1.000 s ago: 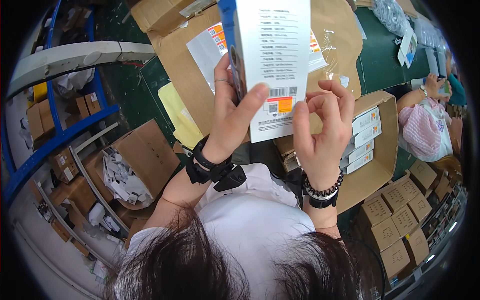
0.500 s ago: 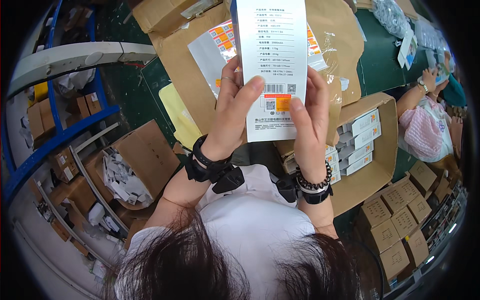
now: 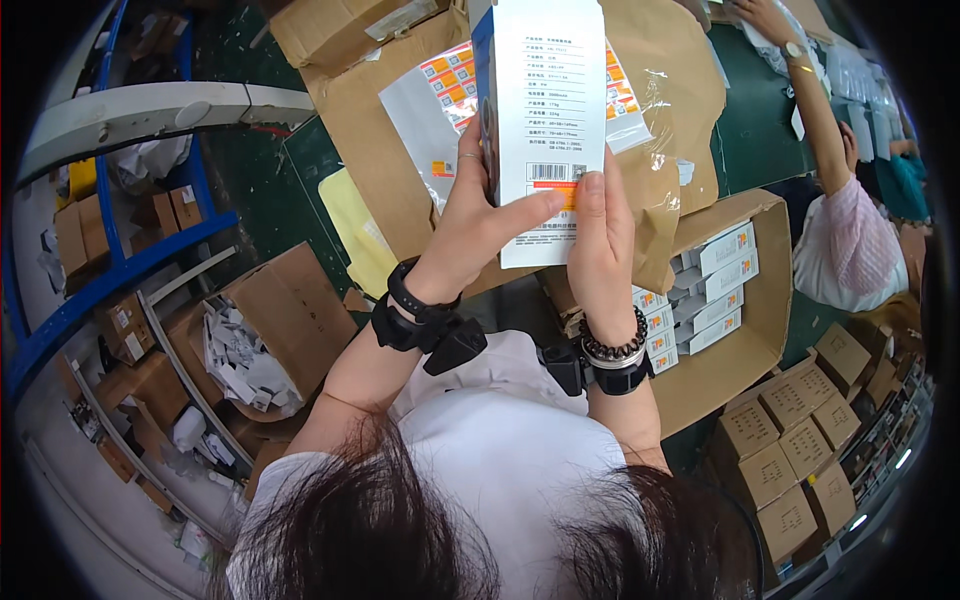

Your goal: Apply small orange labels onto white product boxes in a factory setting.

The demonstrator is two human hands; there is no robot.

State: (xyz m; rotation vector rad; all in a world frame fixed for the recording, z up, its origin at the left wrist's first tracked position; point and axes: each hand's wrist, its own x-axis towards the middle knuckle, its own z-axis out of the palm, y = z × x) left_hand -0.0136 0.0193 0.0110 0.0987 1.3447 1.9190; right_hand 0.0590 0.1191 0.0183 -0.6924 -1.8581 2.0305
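Between my two hands is a tall white product box with a blue side, tilted so that its printed back faces me. My left hand grips its left side, the thumb pressed across an orange-and-white sticker low on the box. Along the right edge my right hand holds on, its thumb at the same sticker. Under and behind the box lie sheets of orange stickers on brown cardboard. My fingers behind the box are largely hidden.
An open carton of white boxes stands at my right. Stacked brown cartons fill the lower right. On the left are a carton of white scraps and a blue rack. A co-worker's arm reaches over the green table.
The box has turned slightly, showing more of its blue side. My left thumb has slid down and right onto the sticker. The co-worker's arm has stretched out to the far side.
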